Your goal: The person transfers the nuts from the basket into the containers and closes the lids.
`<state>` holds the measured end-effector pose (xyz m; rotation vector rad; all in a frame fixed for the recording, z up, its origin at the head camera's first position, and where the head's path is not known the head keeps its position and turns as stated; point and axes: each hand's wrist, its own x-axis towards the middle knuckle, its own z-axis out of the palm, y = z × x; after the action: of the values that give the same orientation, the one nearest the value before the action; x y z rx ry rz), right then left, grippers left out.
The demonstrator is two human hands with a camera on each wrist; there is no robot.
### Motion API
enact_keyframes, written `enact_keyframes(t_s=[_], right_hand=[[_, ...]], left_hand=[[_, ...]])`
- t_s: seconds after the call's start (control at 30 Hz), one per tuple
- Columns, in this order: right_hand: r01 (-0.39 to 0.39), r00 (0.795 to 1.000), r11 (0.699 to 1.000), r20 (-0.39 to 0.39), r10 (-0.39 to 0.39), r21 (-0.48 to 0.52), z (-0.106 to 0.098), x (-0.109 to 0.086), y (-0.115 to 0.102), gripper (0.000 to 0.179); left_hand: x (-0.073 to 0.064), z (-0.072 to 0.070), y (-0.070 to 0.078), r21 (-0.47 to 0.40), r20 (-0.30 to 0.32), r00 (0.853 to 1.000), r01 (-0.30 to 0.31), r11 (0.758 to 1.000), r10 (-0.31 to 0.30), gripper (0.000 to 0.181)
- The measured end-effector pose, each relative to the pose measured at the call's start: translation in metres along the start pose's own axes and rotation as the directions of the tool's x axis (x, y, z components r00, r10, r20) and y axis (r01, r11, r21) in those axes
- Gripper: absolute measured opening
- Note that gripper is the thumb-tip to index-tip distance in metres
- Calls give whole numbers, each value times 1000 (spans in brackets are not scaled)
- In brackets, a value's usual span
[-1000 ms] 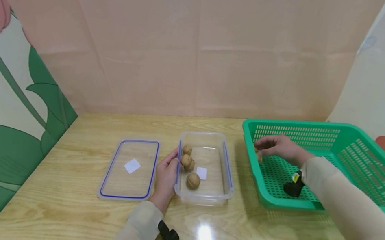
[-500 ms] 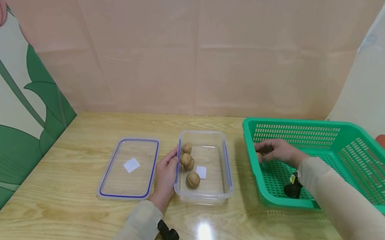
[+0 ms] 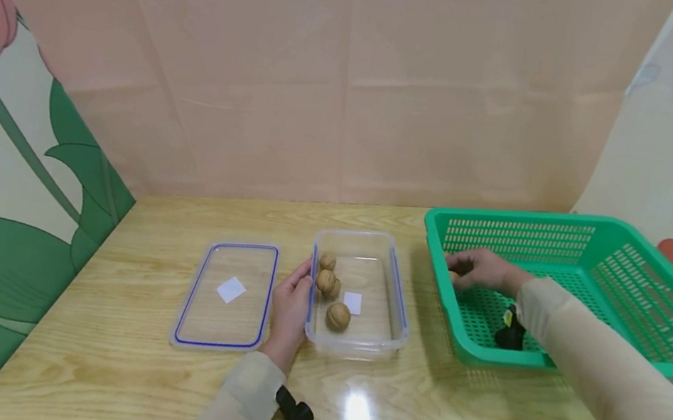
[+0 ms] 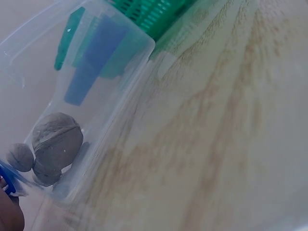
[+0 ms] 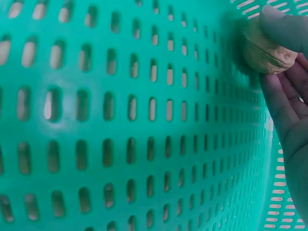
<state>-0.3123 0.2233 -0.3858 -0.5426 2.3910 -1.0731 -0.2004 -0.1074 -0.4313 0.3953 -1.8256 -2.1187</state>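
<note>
A clear plastic box (image 3: 385, 296) stands on the table with several walnuts (image 3: 337, 316) along its left side. My left hand (image 3: 291, 304) rests against the box's left outer wall, fingers extended along it; in the left wrist view only a bit of finger (image 4: 12, 211) shows beside the blue edge. Inside the green basket (image 3: 462, 346), at its left end, my right hand (image 3: 483, 268) holds a walnut (image 5: 267, 50). The right wrist view shows thumb and fingers pinching that walnut close to the basket's perforated surface.
A clear lid (image 3: 223, 327) with a blue seal lies left of the box, bearing a white paper square (image 3: 231, 289). Another white square (image 3: 352, 303) shows at the box. Behind the wooden table (image 3: 95, 363) hangs a pink sheet (image 3: 251, 83).
My right hand has moved slightly lower in the basket, onto the walnut at its left end. The left hand and the box have stayed put.
</note>
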Motion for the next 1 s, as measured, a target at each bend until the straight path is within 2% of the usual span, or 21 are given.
enact_keyframes(t_s=[0.23, 0.47, 0.67, 0.8, 1.0], right_hand=[[-17, 999, 1000, -40, 16, -9, -5, -4, -9, 53], [6, 996, 1000, -87, -9, -28, -17, -11, -12, 56], [-6, 992, 1000, -122, 8, 16, -23, -13, -20, 55], [27, 988, 998, -156, -19, 49, -24, -13, -30, 53], [64, 968, 990, -250, -31, 128, -22, -15, -49, 54]], left_hand=[[1, 0, 1, -28, -1, 1000, 3, 1000, -3, 33], [-2, 1, 0, -30, -12, 1000, -3, 1000, 3, 34], [-1, 1, 0, -27, -5, 1000, 5, 1000, -5, 34], [0, 1, 1, -19, 10, 1000, 12, 1000, -12, 34], [0, 0, -1, -14, 9, 1000, 12, 1000, -12, 34]])
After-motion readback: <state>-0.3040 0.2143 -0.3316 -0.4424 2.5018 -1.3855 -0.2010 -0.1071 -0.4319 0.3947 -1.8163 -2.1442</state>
